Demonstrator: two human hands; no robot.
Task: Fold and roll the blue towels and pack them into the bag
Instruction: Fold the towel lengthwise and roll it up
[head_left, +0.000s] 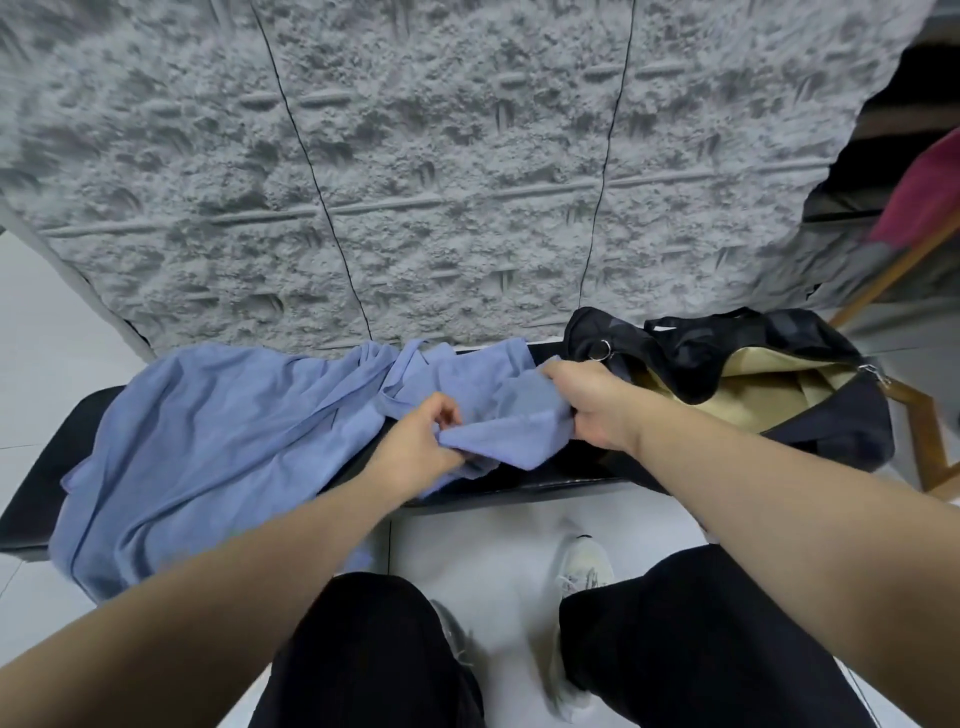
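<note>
A soft, creased blue towel (208, 441) sprawls over the black bench (47, 467). The left hand (421, 441) pinches its bunched corner, the right hand (592, 405) grips the adjoining edge (hands near, not touching). Rightmost slumps the open black bag (831, 426), tan-lined.

- Two bare hands: the left hand (422, 435) and the right hand (589, 404), each gripping blue cloth.
- Blue towels (208, 441): one heap of blue cloth (the folds hide how many separate pieces it holds).
- One black duffel bag (831, 421), its mouth open on a tan lining.
- One black bench (36, 493).
- Two white shoes (584, 564), one mostly hidden behind a trouser leg.
</note>
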